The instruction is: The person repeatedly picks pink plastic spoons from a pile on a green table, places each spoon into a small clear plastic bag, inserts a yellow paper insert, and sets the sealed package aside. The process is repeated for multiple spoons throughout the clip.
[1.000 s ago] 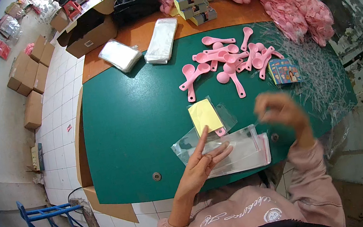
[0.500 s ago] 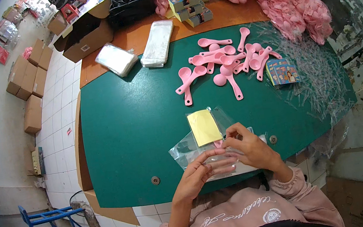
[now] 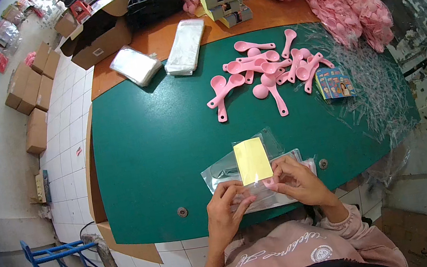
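Observation:
A clear plastic bag [image 3: 271, 141] with a yellow card [image 3: 253, 160] in it is between my hands near the table's front edge. My left hand [image 3: 226, 210] is closed, thumb and fingers pinching the bag's lower left side. On the other side my right hand [image 3: 302, 182] pinches the bag's lower right corner. Beside its fingertips shows the end of a pink spoon handle [image 3: 269, 182]; the rest of that spoon is hidden. More clear bags [image 3: 219, 174] lie beneath. Farther off, several pink measuring spoons [image 3: 269, 64] lie in a loose heap.
Two stacks of clear bags [image 3: 185, 47] lie at the far side of the green table [image 3: 145, 155]. Small printed cards [image 3: 336, 83] and thin clear plastic strips [image 3: 377, 87] are at the right. Behind stand card bundles [image 3: 221, 2], bagged pink spoons [image 3: 338, 10] and an open carton [image 3: 100, 42].
The bag with the yellow card has shifted right and toward me. My left fingers, stretched out before, are now curled in a pinch on the bag.

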Demonstrator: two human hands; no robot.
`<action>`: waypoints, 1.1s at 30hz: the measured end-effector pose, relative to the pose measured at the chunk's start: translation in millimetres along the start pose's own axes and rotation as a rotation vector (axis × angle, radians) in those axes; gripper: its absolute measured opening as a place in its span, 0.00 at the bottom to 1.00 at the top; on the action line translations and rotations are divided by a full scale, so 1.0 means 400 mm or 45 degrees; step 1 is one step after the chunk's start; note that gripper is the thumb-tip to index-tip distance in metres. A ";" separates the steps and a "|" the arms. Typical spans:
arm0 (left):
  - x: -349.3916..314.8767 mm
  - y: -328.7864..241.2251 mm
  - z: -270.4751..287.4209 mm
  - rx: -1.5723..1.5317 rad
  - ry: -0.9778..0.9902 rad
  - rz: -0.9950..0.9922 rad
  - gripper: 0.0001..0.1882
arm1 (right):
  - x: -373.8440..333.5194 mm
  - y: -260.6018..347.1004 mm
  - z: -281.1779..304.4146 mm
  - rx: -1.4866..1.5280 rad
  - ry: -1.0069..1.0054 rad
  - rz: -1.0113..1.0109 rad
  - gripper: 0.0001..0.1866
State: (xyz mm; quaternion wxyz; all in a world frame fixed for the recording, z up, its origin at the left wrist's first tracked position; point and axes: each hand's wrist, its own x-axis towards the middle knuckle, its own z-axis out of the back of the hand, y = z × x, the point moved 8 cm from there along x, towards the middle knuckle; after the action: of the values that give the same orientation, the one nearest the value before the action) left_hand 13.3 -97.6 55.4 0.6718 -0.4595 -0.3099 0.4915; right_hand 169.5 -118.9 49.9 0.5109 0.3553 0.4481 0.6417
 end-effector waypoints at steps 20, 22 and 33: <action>-0.018 0.066 -0.055 -0.455 0.046 0.321 0.11 | -0.026 -0.040 -0.002 0.446 -0.360 -0.464 0.09; -0.009 0.031 -0.048 -0.415 0.102 0.299 0.16 | -0.020 -0.026 0.007 0.402 -0.313 -0.434 0.11; -0.003 0.203 0.439 0.077 -0.704 0.206 0.22 | 0.172 -0.081 0.247 -0.941 -0.677 0.087 0.15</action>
State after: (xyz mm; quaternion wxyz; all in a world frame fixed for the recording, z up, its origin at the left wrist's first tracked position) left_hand -169.8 -36.1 48.2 0.5338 -0.3112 -0.4286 0.6591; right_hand 255.2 -28.3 53.4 0.6793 0.3161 0.0304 0.6617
